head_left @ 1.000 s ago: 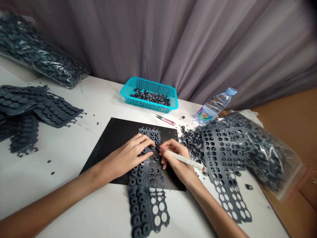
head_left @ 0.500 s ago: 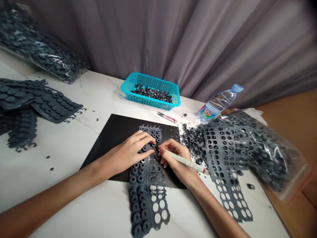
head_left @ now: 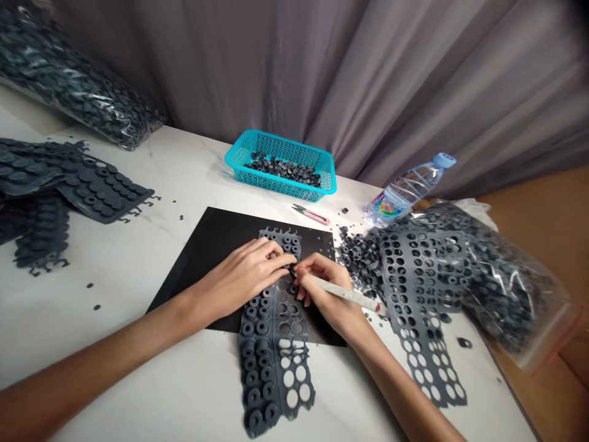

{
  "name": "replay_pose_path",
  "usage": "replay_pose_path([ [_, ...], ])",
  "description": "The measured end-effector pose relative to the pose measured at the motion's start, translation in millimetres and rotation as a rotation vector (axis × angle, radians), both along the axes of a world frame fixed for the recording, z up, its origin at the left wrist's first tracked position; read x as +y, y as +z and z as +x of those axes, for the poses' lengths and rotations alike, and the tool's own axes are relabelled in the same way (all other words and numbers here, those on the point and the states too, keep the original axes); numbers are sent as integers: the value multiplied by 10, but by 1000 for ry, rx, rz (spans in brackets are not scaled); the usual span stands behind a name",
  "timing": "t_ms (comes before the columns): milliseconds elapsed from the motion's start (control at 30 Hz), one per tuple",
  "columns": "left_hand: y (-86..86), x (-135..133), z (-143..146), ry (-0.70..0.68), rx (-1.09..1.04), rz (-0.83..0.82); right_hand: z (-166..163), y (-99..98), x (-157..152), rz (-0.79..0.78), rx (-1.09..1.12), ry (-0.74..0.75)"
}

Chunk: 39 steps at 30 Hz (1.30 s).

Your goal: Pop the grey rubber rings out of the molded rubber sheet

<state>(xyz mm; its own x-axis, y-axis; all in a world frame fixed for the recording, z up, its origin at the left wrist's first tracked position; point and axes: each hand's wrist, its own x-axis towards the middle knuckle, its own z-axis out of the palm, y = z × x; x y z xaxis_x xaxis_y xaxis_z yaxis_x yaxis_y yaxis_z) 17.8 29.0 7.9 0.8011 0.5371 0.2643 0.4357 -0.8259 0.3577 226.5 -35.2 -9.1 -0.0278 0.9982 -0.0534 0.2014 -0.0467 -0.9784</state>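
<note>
A dark grey rubber sheet point(head_left: 271, 356) studded with small rings lies lengthwise over a black mat point(head_left: 216, 245); part of its right side shows bare punched holes. My left hand point(head_left: 243, 276) rests on the sheet, fingers pressed together, pinning it down near the top. My right hand point(head_left: 322, 288) grips a thin white pen-like tool point(head_left: 343, 294), its tip meeting the sheet right beside my left fingertips.
A teal basket point(head_left: 322, 184) holding loose grey rings stands behind the mat, with pink snips point(head_left: 311, 214) and a plastic bottle point(head_left: 405, 190) nearby. Emptied sheets point(head_left: 414, 288), loose rings and a clear bag point(head_left: 515, 294) crowd the right. More sheets point(head_left: 69, 184) and a bag point(head_left: 73, 98) lie left.
Both hands stay on the same spot of the sheet with only small finger movement. The view has drifted slightly, shifting everything a little up and left.
</note>
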Motion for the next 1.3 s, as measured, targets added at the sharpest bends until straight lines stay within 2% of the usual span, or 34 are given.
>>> replay_pose_path([
  [100, 4, -10, 28, 28, 51, 69, -11, 2, 3, 2, -18, -10],
  [233, -90, -33, 50, 29, -15, 72, -20, 12, -7, 1, -38, -10],
  [333, -110, -51, 74, 62, -152, 39, -26, 15, -22, 5, -51, -7],
  [400, -37, -29, 87, 185, -340, -31, -27, 15, -29, 6, -56, -8],
  [467, 90, 25, 82, 333, -576, -209, -23, 13, -28, -9, -36, -5],
  [567, 254, 100, 35, 314, -788, -675, 1, 13, -5, -41, 43, 1],
  [700, 247, 31, -14, 249, -759, -1184, 45, 27, 45, 4, 122, -49],
  [833, 157, -99, 13, 230, -717, -1503, 58, 41, 78, 45, 104, -155],
  [1033, 142, -124, 46, 181, -759, -1605, 44, 30, 83, 41, 81, -155],
  [1300, 158, -136, 52, 151, -732, -1565, 82, 9, 25, 92, -84, -119],
])
